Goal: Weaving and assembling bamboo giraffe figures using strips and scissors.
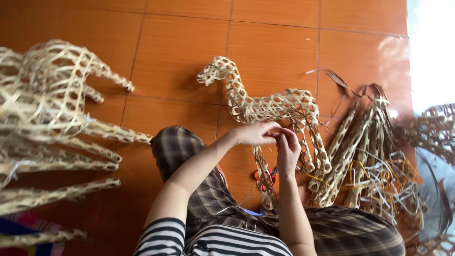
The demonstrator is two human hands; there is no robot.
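The pale, open-lattice woven cane animal figure (pixel 265 106), long-necked with a small head, lies on its side on the orange tiled floor (pixel 180 52), directly ahead of my knees, head pointing up and to the left, legs trailing toward me. My left hand (pixel 256 133) is at the underside of the figure's body, fingers curled and pinched closed on a thin cane strip at the top of one front leg. My right hand (pixel 287 150) sits just beside it, touching the same spot, fingers bent and nipped together on the weave; what exactly lies between the fingertips I cannot tell. Just below the figure's front leg, a small red-handled tool (pixel 264 178) rests on the floor, partly hidden by the leg. To the right of the figure, touching its hind legs, lies a bundle of separate woven lattice legs (pixel 353 151) mixed with loose cane strips in yellow, white and brown (pixel 388 182). Well to the left of the figure, several larger woven lattice figures (pixel 52 114) are stacked, legs pointing toward it. Nearer me than the figure are my plaid trousers (pixel 208 194) and striped sleeves (pixel 163 237).
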